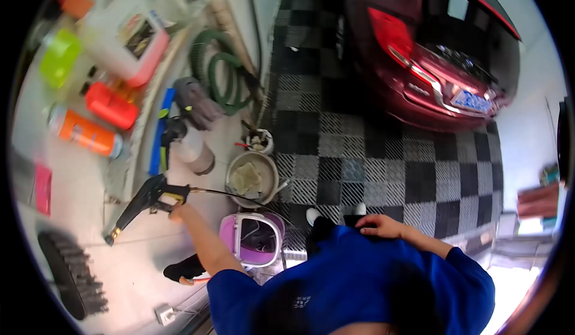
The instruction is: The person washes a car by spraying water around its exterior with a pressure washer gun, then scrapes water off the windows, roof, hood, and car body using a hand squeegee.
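My left hand [177, 211] reaches out to the left and closes round the grip of a black pressure washer gun [141, 204]. The brass-tipped nozzle of the gun points down and to the left. From its other end a thin dark hose [230, 193] runs off to the right. Close to my waist, in front of the blue shirt [365, 269], is my right hand [383, 226]; its fingers are loosely bent and slightly apart, with nothing visible in them. A spray bottle with a black head [193, 150] stands just beyond the gun.
A shelf at left carries a large jug [123, 32], a red bottle [112, 105] and an orange can [87, 132]. Below are a round basin [272, 166], a purple bucket [277, 230] and a coiled green hose [209, 65]. A dark red car [413, 71] stands on checkered floor tiles [383, 176].
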`<action>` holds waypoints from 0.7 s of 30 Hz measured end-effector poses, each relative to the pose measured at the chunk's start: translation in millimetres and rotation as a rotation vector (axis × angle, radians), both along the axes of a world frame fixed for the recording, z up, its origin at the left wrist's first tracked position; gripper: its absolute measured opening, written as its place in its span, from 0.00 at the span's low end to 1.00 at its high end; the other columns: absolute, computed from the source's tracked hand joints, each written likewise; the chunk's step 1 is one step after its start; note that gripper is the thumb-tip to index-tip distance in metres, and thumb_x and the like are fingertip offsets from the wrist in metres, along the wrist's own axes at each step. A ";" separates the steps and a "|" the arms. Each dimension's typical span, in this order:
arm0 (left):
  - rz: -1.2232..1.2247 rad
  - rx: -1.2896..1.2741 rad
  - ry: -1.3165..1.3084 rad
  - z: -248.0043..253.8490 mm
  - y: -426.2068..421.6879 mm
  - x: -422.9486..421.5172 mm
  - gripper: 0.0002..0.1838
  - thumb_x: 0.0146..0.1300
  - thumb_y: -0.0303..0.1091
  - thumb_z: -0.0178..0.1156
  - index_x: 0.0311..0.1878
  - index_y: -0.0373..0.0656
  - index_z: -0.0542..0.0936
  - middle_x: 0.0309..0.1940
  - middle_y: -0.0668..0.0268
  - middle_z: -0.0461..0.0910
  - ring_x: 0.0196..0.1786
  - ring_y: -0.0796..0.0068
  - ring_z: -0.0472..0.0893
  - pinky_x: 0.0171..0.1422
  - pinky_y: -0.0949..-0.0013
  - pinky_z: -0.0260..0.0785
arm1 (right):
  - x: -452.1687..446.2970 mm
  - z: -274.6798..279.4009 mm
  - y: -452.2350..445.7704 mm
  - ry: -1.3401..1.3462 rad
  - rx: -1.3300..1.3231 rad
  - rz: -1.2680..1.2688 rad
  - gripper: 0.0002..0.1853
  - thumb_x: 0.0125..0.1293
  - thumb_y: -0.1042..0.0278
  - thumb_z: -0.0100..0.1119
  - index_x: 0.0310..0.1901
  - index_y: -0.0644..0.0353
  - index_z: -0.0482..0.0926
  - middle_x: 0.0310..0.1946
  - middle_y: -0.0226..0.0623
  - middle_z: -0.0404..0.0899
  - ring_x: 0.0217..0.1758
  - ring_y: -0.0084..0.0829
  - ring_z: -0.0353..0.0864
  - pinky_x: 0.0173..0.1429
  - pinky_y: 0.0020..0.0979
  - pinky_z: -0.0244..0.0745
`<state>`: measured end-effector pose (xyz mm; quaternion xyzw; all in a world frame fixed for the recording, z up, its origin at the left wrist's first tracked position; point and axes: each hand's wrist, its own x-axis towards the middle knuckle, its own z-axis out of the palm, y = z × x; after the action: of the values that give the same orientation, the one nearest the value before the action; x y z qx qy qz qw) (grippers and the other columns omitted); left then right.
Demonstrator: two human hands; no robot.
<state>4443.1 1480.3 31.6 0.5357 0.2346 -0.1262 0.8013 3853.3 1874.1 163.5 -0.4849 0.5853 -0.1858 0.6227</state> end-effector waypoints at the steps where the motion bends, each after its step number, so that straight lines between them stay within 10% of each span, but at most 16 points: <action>1: -0.021 -0.149 0.059 -54.7 -20.1 61.7 0.20 0.58 0.42 0.40 0.20 0.39 0.73 0.22 0.53 0.77 0.27 0.62 0.78 0.35 0.54 0.73 | 0.3 -2.5 8.2 -0.092 0.009 -0.060 0.18 0.64 0.59 0.63 0.53 0.59 0.79 0.51 0.40 0.78 0.59 0.35 0.75 0.64 0.34 0.67; 4: -0.422 0.075 0.117 -22.4 21.7 58.5 0.31 0.64 0.61 0.36 0.65 0.60 0.69 0.69 0.64 0.65 0.73 0.58 0.57 0.68 0.38 0.51 | -14.6 2.8 44.1 0.083 -0.271 -0.060 0.18 0.61 0.60 0.65 0.51 0.58 0.79 0.53 0.41 0.76 0.59 0.39 0.74 0.63 0.36 0.68; 5: -0.643 0.117 0.223 -78.8 28.2 114.1 0.34 0.64 0.62 0.39 0.68 0.55 0.64 0.69 0.62 0.63 0.70 0.57 0.59 0.68 0.39 0.52 | -18.4 6.0 55.2 0.163 -0.318 -0.096 0.18 0.60 0.60 0.67 0.50 0.57 0.80 0.53 0.40 0.75 0.59 0.39 0.73 0.62 0.36 0.69; 9: -1.486 0.441 -0.610 52.1 200.5 -155.5 0.22 0.70 0.37 0.46 0.63 0.37 0.69 0.55 0.60 0.74 0.57 0.64 0.73 0.64 0.62 0.64 | -38.2 39.0 80.5 0.188 -0.030 -0.337 0.21 0.52 0.66 0.72 0.48 0.54 0.80 0.45 0.39 0.75 0.51 0.41 0.74 0.59 0.34 0.69; 10: -1.921 0.534 -1.154 57.9 245.1 -189.9 0.19 0.69 0.37 0.49 0.59 0.38 0.73 0.49 0.61 0.77 0.52 0.66 0.75 0.61 0.62 0.65 | -49.7 40.4 87.2 0.205 -0.004 -0.250 0.21 0.51 0.67 0.73 0.49 0.54 0.79 0.44 0.39 0.75 0.51 0.40 0.74 0.58 0.34 0.70; 11: -2.066 0.043 -0.992 58.2 283.6 -237.3 0.15 0.63 0.34 0.57 0.51 0.39 0.77 0.42 0.61 0.77 0.47 0.68 0.76 0.56 0.64 0.67 | -59.6 41.9 93.5 0.224 0.015 -0.166 0.22 0.50 0.68 0.73 0.49 0.54 0.79 0.44 0.38 0.76 0.51 0.40 0.74 0.57 0.34 0.71; 13: -2.278 0.065 -1.462 137.0 326.4 -342.9 0.14 0.49 0.33 0.71 0.41 0.48 0.85 0.35 0.66 0.78 0.43 0.66 0.76 0.48 0.66 0.67 | -72.5 44.4 98.4 0.169 -0.004 -0.138 0.24 0.50 0.68 0.72 0.51 0.54 0.77 0.45 0.39 0.76 0.52 0.40 0.75 0.57 0.35 0.71; 21: -3.046 0.127 -1.630 179.0 360.7 -400.4 0.25 0.43 0.34 0.71 0.50 0.53 0.83 0.37 0.76 0.80 0.47 0.73 0.73 0.53 0.63 0.56 | -116.8 48.2 104.4 0.215 0.114 0.148 0.22 0.52 0.64 0.69 0.48 0.56 0.73 0.46 0.41 0.77 0.51 0.46 0.77 0.52 0.40 0.74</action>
<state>4042.7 1841.0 210.7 -0.2077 0.8715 0.4196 0.1459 3736.6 1978.5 211.7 -0.5078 0.6208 -0.0529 0.5949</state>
